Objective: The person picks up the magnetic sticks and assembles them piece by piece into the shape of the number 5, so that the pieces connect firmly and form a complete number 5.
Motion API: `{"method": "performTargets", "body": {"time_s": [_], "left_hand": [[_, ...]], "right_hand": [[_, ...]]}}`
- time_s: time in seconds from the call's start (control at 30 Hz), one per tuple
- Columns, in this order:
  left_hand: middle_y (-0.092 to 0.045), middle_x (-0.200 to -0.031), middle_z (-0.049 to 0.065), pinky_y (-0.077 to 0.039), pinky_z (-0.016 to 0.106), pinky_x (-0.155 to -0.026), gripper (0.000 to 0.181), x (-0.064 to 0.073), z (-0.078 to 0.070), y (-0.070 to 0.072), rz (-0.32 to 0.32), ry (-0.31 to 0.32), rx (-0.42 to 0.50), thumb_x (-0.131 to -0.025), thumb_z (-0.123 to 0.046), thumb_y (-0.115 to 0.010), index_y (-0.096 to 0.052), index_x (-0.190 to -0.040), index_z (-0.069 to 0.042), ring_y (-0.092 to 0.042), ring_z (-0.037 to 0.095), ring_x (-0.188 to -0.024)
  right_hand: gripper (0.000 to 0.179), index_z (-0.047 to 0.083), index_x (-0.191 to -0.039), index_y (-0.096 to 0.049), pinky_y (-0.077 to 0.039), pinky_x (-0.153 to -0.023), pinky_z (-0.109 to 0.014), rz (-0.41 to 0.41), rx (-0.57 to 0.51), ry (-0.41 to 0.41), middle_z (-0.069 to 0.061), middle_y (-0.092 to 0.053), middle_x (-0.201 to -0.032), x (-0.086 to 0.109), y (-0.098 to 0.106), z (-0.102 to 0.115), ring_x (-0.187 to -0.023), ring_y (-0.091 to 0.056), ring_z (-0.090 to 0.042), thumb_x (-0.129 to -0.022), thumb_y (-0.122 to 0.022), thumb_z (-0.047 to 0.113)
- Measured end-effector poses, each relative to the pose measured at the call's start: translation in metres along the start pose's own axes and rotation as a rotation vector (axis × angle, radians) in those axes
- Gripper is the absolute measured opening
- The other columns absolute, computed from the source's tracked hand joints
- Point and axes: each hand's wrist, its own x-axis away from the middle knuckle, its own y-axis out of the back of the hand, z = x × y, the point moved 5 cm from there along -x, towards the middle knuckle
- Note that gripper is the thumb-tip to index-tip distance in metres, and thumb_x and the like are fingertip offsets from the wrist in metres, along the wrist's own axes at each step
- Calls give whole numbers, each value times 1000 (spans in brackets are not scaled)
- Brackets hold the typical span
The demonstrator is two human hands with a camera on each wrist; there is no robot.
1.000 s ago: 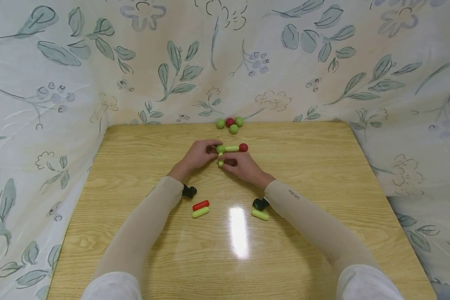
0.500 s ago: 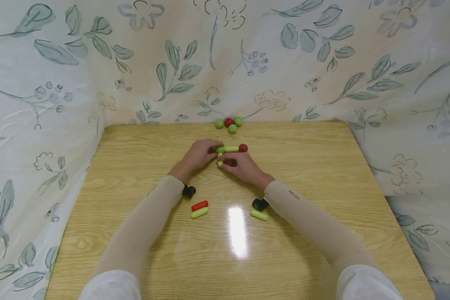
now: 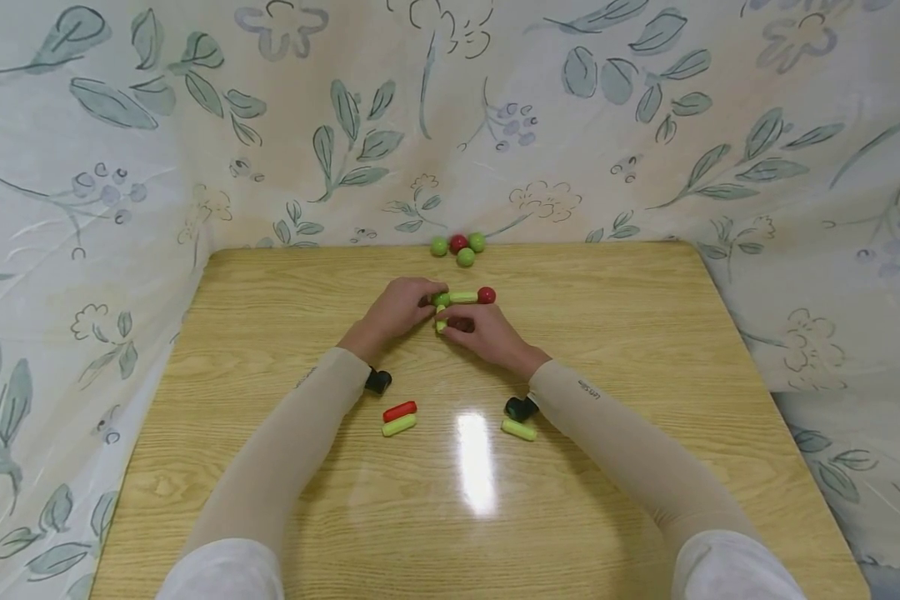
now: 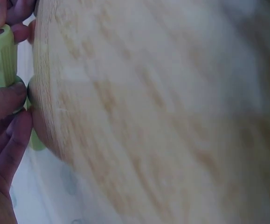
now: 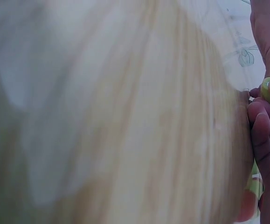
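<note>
Green ball [image 3: 441, 299] pinched in left grip [image 3: 401, 308], yellow-green rod [image 4: 3, 57] in right grip [image 3: 489, 333]

We find room to pass on the right of the table [image 3: 645, 325]; the left hand [image 3: 401, 308] and right hand [image 3: 485, 330] bar the centre, four balls [image 3: 458, 243] the back edge's middle.

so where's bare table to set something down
Bare table lies right of the right hand and right sleeve, out to the edge; left of the left sleeve; and between both sleeves, in front of the loose sticks. It's crowded where the left hand holds a green ball and the right hand a stick, and around the four balls at the back.
</note>
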Motion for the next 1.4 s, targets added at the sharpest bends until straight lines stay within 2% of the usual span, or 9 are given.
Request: {"method": "performTargets", "body": {"time_s": [0.23, 0.43, 0.57, 0.67, 0.8, 0.93, 1.4], "left_hand": [[-76, -120, 11, -55, 42, -88, 39, 0, -5, 3, -3, -26, -20, -101, -3, -75, -73, -140, -6, -63, 24, -89], [-76, -119, 9, -54, 40, -88, 41, 2, 0, 1, 11, 36, 24, -102, -5, -75, -72, -142, -8, -63, 22, -92], [-76, -121, 8, -55, 39, -90, 41, 3, 5, 0, 5, 84, 94, -101, -5, -75, -72, -142, -10, -66, 22, -96], [-75, -125, 7, -55, 40, -92, 43, 5, 8, 1, -4, 116, 181, -101, -3, -70, -73, -142, -11, -65, 22, -100], [-75, -127, 5, -53, 41, -99, 38, 7, 9, 3, -7, 159, 256, -106, -14, -66, -73, -143, -15, -66, 20, -107], [-76, -127, 6, -52, 43, -105, 34, 7, 7, 5, -8, 174, 256, -111, -24, -65, -73, -143, -15, -68, 21, -113], [-73, -138, 6, -52, 43, -107, 33, 8, 11, 3, -21, 188, 248, -111, -24, -66, -74, -142, -14, -69, 23, -121]], "right_hand": [[21, 12, -124, -81, -59, -85, -33, -20, -3, 25, 0, -77, -104, 0, 0, 2, -93, -71, -13, -103, -78, 14], [20, 12, -123, -81, -59, -85, -34, -27, -14, 25, 1, -77, -105, 1, 0, 2, -94, -71, -13, -103, -78, 15], [21, 12, -124, -81, -59, -86, -35, -29, -15, 29, 1, -77, -105, 1, 0, 2, -94, -71, -13, -103, -78, 15], [22, 11, -125, -81, -59, -85, -35, -33, -7, 34, 1, -77, -105, 2, 1, 2, -94, -71, -13, -103, -79, 14], [23, 10, -125, -81, -59, -84, -35, -41, 2, 43, 1, -77, -105, 2, 2, 2, -93, -71, -13, -102, -79, 13], [22, 11, -124, -81, -59, -83, -35, -40, 4, 47, 1, -77, -104, 2, 1, 2, -92, -70, -13, -102, -80, 13], [21, 12, -124, -81, -59, -88, -35, -18, 2, 19, 0, -77, -107, 1, 0, 4, -96, -70, -14, -103, -79, 16]]}}
